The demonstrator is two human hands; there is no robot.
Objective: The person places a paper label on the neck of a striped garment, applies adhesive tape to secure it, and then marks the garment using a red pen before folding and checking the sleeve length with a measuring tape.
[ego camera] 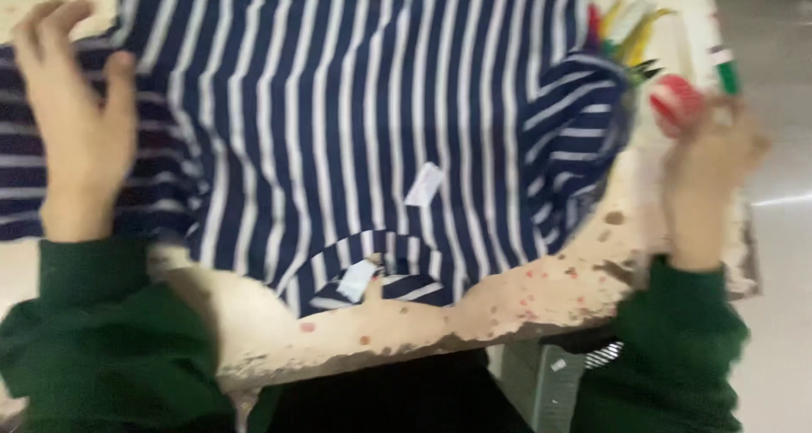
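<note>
L hand lies flat, fingers spread, on striped shirt; R hand, grip blurred, can't tell, sits by red tape roll. Better to smooth outward from collar w/ both palms.

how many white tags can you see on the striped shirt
2. One white tag lies mid-shirt; another tag sits at the collar near the table edge. Folds of the striped shirt may hide others.

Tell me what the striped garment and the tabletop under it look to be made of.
Striped garment: soft knit fabric, likely cotton jersey, matte; it drapes and bunches under the left hand, with white sewn-in labels.
Tabletop: a hard board with a pale coating, probably painted wood; the edge is chipped to dark patches and spotted red. The blur leaves this uncertain.
</note>
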